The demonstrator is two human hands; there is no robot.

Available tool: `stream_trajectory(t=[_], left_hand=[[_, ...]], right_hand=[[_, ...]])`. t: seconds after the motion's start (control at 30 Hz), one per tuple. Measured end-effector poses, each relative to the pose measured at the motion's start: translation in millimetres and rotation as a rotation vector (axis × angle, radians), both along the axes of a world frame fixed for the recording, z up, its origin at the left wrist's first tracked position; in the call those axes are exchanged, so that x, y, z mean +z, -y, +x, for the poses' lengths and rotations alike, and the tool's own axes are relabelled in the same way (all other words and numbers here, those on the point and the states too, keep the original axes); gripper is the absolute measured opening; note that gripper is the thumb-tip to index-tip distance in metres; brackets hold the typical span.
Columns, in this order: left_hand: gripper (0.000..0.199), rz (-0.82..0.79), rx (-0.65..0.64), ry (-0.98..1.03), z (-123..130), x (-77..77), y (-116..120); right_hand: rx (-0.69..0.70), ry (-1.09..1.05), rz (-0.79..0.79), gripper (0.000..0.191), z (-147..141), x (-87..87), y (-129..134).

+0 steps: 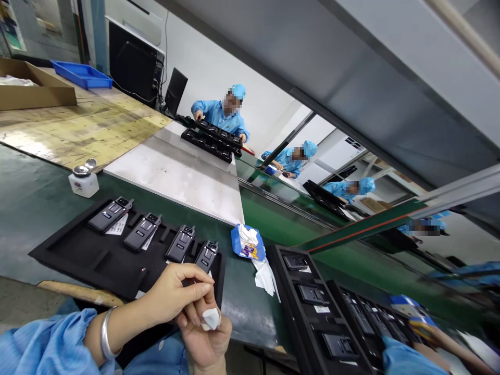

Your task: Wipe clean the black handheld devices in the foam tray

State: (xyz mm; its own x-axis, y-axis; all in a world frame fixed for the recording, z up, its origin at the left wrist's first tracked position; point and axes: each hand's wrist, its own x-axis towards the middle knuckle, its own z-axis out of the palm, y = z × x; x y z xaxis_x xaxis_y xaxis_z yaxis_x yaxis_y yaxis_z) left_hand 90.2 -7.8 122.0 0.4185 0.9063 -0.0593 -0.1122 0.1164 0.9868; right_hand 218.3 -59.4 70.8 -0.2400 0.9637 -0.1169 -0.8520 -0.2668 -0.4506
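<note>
My left hand (pixel 172 294), with a silver bangle on its wrist, reaches in over the front edge of the black foam tray (pixel 84 260). Its thumb and fingers press together at the fingertips of my right hand (pixel 207 333); what they pinch, if anything, is hidden. My right hand is palm up with curled fingers, holding a small white cloth (pixel 211 318). Behind my hands, several black handheld devices (pixel 142 233) lie in a row in the tray, with white labels beside them.
A blue box with white cloths (pixel 247 249) stands right of the tray. More device trays (pixel 291 281) are at the right, near another person's arm (pixel 414 357). A white bottle (pixel 83 184) stands at left. Several people in blue work beyond.
</note>
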Motion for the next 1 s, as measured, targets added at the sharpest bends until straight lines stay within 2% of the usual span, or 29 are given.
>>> stream_trajectory(t=[0.2, 0.3, 0.4, 0.5, 0.57, 0.73, 0.87, 1.0], left_hand=[[0.037, -0.066, -0.042, 0.037, 6, -18.2, 0], [0.038, 0.083, 0.02, -0.024, 2, -29.9, -4], [0.033, 0.279, 0.067, -0.224, -9, -45.8, -4], [0.025, 0.474, 0.033, -0.44, -17, -64.4, 1], [0.025, 0.625, -0.018, -0.554, -16, -74.7, 5], [0.048, 0.888, -0.181, -0.846, -4, -88.7, 5], [0.058, 0.877, -0.236, -0.954, 1, -95.0, 0], [0.065, 0.827, -0.26, -0.955, 1, -99.3, -2]], right_hand=[[-0.032, 0.076, 0.001, 0.04, 1, -5.7, 1], [-0.089, 0.191, 0.029, 0.044, 18, -12.5, 2], [-0.257, 0.473, 0.014, 0.039, 52, -23.0, 3], [-0.486, 0.865, -0.022, 0.032, 86, -34.1, 1], [-0.585, 1.125, 0.019, 0.03, 98, -38.3, -4], [-0.55, 1.765, 0.403, 0.018, 88, -35.6, -31], [-0.515, 2.074, 0.627, 0.017, 69, -33.4, -55], [-0.381, 2.223, 0.675, 0.019, 54, -32.0, -76]])
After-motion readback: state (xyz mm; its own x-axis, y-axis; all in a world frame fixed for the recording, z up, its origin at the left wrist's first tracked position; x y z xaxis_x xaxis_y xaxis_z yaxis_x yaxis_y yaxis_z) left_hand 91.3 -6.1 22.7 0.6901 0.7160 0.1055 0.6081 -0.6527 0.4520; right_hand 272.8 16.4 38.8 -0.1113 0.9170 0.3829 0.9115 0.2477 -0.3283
